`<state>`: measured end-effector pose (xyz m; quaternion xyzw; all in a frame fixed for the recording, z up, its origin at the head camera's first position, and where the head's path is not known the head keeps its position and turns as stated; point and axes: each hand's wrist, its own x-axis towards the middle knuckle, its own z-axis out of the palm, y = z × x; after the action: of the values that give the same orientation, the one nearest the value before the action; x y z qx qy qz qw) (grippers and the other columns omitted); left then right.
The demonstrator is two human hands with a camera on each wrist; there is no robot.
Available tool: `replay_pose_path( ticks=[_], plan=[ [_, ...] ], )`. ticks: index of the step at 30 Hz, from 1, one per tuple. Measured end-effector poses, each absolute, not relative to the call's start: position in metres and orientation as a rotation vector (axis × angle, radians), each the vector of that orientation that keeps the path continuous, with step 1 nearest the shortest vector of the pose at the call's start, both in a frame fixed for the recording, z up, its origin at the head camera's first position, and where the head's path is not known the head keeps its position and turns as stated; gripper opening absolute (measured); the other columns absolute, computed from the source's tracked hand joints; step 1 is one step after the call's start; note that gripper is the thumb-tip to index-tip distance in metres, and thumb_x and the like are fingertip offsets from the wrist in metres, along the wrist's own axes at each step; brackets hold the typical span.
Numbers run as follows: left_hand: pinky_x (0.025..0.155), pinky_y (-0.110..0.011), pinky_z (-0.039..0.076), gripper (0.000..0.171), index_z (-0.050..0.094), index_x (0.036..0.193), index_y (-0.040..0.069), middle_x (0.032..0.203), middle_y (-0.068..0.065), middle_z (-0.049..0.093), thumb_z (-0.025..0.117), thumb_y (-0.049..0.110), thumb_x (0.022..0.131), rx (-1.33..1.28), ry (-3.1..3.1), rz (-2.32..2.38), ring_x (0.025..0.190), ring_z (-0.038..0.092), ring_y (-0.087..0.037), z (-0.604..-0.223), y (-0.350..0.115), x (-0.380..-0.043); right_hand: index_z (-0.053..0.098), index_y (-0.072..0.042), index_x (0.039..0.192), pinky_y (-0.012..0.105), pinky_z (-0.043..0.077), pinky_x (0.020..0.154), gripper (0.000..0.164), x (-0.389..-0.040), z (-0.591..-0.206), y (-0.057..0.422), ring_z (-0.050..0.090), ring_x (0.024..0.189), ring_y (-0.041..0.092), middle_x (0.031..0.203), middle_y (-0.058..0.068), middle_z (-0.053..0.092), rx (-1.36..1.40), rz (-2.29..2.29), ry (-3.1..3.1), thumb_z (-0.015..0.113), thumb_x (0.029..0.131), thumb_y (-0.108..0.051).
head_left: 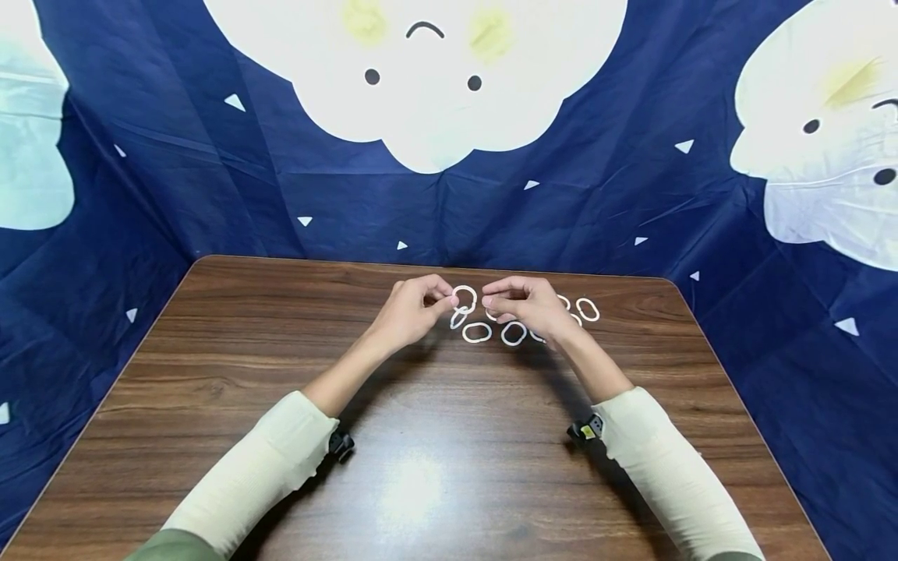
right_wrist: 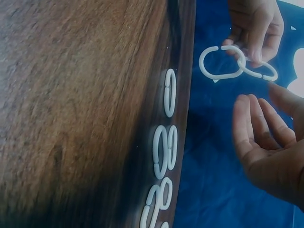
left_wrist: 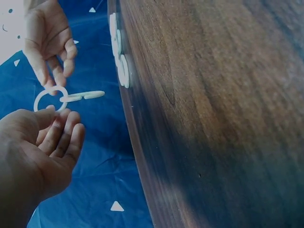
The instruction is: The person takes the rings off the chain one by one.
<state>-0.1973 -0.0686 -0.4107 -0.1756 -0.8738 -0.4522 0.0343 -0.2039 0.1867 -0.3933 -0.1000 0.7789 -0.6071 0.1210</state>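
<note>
Two white oval plastic links are joined in the air above the far part of the table. My left hand (head_left: 410, 312) pinches the upper link (head_left: 475, 298) between thumb and fingers. The other link (right_wrist: 202, 64) dangles from it, and a small gap shows in its rim in the right wrist view. Just to the right, my right hand (head_left: 536, 308) hovers beside the pair with its thumb and fingers apart and nothing between them. Its fingertips (left_wrist: 49, 85) come very close to the upper link; whether they touch it I cannot tell.
Several loose white links lie on the wooden table (head_left: 421, 413) below and right of my hands, including one nearer link (head_left: 466, 335) and one at the far right (head_left: 597, 312). My right hand partly covers some. A dark blue curtain (head_left: 435, 210) with white clouds stands behind the table.
</note>
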Motion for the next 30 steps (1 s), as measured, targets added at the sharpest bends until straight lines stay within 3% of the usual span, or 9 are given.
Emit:
replay_pose_path(
  ticks=[5, 11, 16, 23, 30],
  plan=[
    [0.09, -0.04, 0.055, 0.01, 0.081, 0.111, 0.012, 0.102, -0.004, 0.085, 0.081, 0.021, 0.106, -0.543, -2.693, -1.403, 0.096, 0.073, -0.021, -0.41, -0.068, -0.197, 0.073, 0.011, 0.135, 0.039, 0.07, 0.089, 0.038, -0.204, -0.391, 0.181, 0.081, 0.093, 0.014, 0.102, 0.0, 0.085, -0.341, -1.789, 2.298, 0.082, 0.102, -0.005],
    [0.095, -0.043, 0.057, 0.012, 0.081, 0.111, 0.012, 0.103, -0.004, 0.085, 0.081, 0.022, 0.106, -0.562, -2.698, -1.393, 0.1, 0.075, -0.022, -0.409, -0.067, -0.197, 0.076, 0.009, 0.132, 0.038, 0.07, 0.087, 0.034, -0.205, -0.389, 0.173, 0.08, 0.092, 0.017, 0.103, 0.007, 0.085, -0.406, -1.766, 2.347, 0.083, 0.101, -0.004],
    [0.098, -0.045, 0.058, 0.014, 0.081, 0.113, 0.011, 0.104, -0.005, 0.085, 0.08, 0.023, 0.107, -0.559, -2.698, -1.383, 0.102, 0.076, -0.023, -0.409, -0.068, -0.196, 0.078, 0.007, 0.129, 0.028, 0.068, 0.079, 0.031, -0.206, -0.389, 0.169, 0.078, 0.089, 0.017, 0.102, 0.011, 0.085, -0.447, -1.722, 2.393, 0.085, 0.1, -0.004],
    [0.098, -0.046, 0.059, 0.015, 0.081, 0.113, 0.01, 0.105, -0.007, 0.085, 0.081, 0.023, 0.107, -0.552, -2.688, -1.397, 0.102, 0.075, -0.024, -0.41, -0.069, -0.196, 0.081, 0.006, 0.122, 0.046, 0.07, 0.087, 0.026, -0.205, -0.391, 0.166, 0.077, 0.089, 0.024, 0.096, 0.006, 0.083, -0.458, -1.704, 2.412, 0.086, 0.099, -0.005],
    [0.097, -0.045, 0.059, 0.014, 0.081, 0.112, 0.01, 0.105, -0.007, 0.085, 0.081, 0.023, 0.107, -0.561, -2.673, -1.418, 0.101, 0.075, -0.023, -0.411, -0.07, -0.196, 0.082, 0.005, 0.119, 0.033, 0.068, 0.08, 0.021, -0.205, -0.391, 0.164, 0.074, 0.082, 0.013, 0.093, 0.008, 0.082, -0.52, -1.706, 2.441, 0.083, 0.102, -0.006]
  ],
)
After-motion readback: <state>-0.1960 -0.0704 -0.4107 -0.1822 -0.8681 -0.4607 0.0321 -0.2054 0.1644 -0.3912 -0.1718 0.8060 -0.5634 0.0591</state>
